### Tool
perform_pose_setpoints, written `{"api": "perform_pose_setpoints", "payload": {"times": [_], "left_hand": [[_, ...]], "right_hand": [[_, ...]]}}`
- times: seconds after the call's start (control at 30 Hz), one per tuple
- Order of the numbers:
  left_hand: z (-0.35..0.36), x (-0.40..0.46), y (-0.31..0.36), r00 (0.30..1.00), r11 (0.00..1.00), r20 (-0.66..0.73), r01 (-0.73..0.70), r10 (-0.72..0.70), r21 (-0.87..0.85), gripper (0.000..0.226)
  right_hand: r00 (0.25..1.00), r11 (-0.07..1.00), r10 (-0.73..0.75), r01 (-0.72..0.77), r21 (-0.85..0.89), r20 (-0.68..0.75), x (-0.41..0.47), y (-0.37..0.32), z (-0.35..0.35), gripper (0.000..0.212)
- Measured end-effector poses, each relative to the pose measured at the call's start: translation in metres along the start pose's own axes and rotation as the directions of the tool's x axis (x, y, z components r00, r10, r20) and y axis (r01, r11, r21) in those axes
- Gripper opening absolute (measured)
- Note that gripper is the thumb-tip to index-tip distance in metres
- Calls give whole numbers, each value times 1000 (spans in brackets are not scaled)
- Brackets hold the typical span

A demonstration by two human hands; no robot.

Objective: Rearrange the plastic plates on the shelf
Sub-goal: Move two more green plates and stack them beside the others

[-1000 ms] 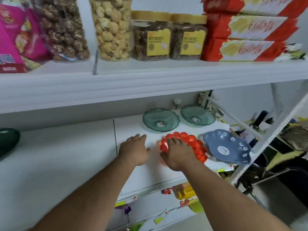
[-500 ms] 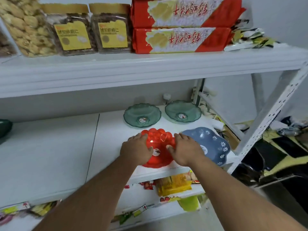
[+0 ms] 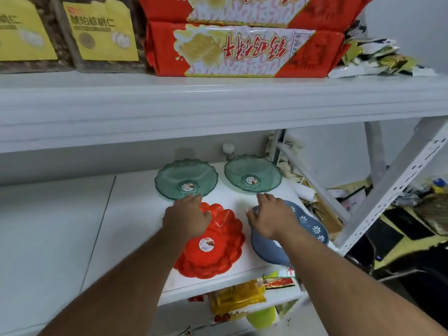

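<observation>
Four plastic plates lie on the white shelf [image 3: 126, 214]. Two clear green plates sit at the back, one on the left [image 3: 186, 177] and one on the right [image 3: 253, 172]. In front of them are a scalloped red plate [image 3: 218, 253] and a blue plate with white flowers [image 3: 312, 229]. My left hand [image 3: 186, 218] rests over the red plate's far left rim, its thumb on the plate. My right hand [image 3: 269, 214] covers the blue plate's left rim, with the thumb hooked at the edge. The hands hide the parts of both rims that lie under them.
The upper shelf board [image 3: 218, 103] hangs low over the plates and carries red biscuit packs [image 3: 230, 52] and labelled jars [image 3: 101, 32]. A slanted white upright [image 3: 388, 187] bounds the right end. Yellow snack packs [image 3: 237, 297] lie on the shelf below.
My right hand has left the red plate and moved right onto the blue plate. The red plate has shifted left, which opened a gap between the two. My left hand stays on the red plate.
</observation>
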State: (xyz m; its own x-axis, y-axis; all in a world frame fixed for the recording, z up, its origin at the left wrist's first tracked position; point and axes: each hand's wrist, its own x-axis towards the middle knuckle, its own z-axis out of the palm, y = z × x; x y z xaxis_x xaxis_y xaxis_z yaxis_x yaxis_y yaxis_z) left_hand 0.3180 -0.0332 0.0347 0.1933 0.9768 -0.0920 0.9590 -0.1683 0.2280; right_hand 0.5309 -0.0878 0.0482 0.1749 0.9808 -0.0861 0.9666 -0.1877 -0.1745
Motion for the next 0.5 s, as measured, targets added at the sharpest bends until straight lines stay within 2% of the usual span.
{"api": "perform_pose_setpoints", "payload": {"times": [0.2,0.3,0.43,0.5], "left_hand": [[0,25,-6,993,989,-14,115,-117,-93,66],[-3,40,-13,971,956,-3,236,-240,-174,61],[15,76,-43,902,826,-11,389,-431,-407,64],[15,87,-49,850,727,-1,449,-526,-520,55]], "right_hand": [[991,979,134,-134,154,9,44,13,2,59],[965,909,255,-263,323,67,73,21,3,57],[919,770,365,-389,505,151,105,30,-4,45],[920,805,342,-392,445,192,120,36,-2,41]]}}
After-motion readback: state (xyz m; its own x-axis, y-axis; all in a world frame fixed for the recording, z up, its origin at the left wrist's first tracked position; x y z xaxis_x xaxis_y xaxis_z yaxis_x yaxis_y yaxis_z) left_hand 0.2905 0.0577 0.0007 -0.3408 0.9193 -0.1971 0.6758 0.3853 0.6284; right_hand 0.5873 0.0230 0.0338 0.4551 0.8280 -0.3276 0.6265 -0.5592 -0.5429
